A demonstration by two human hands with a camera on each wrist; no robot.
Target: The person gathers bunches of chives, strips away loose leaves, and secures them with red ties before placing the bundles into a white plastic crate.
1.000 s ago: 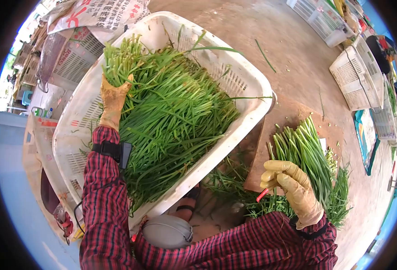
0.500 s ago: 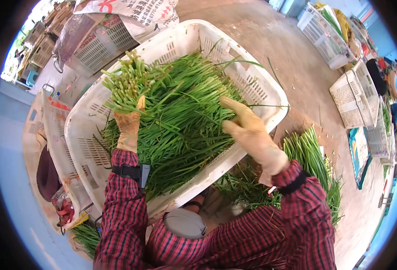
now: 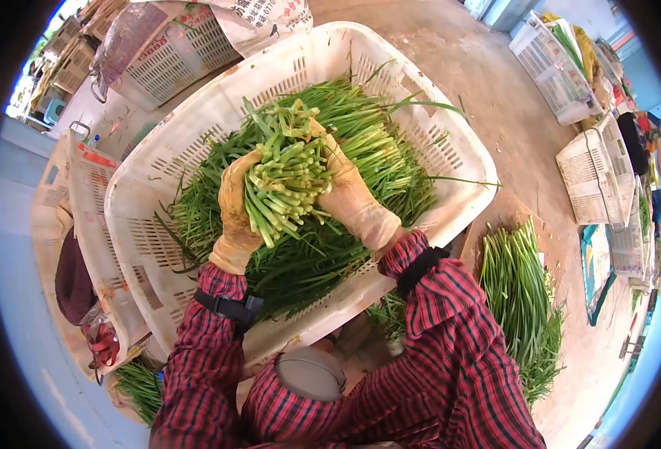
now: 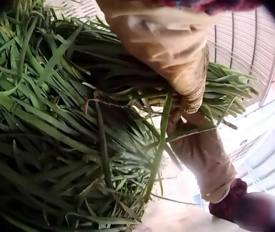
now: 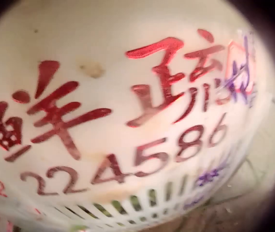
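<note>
In the head view both gloved hands grip one bundle of green stalks above a large white basket. My left hand curls round its left side and my right hand round its right, with the pale cut ends facing up between them. More long green leaves lie in the basket beneath. In the left wrist view the left hand wraps the bundle, the other glove beside it. The right wrist view shows only the basket's printed wall, no hand.
Another pile of green stalks lies on a brown board to the right. White crates stand at the far right, and a crate with a printed sack stands at the upper left. A grey round object is near the lap.
The right hand has moved from beside the board up and left into the basket and now grips the bundle. The left hand has drawn the bundle toward the middle, its ends turned toward the body.
</note>
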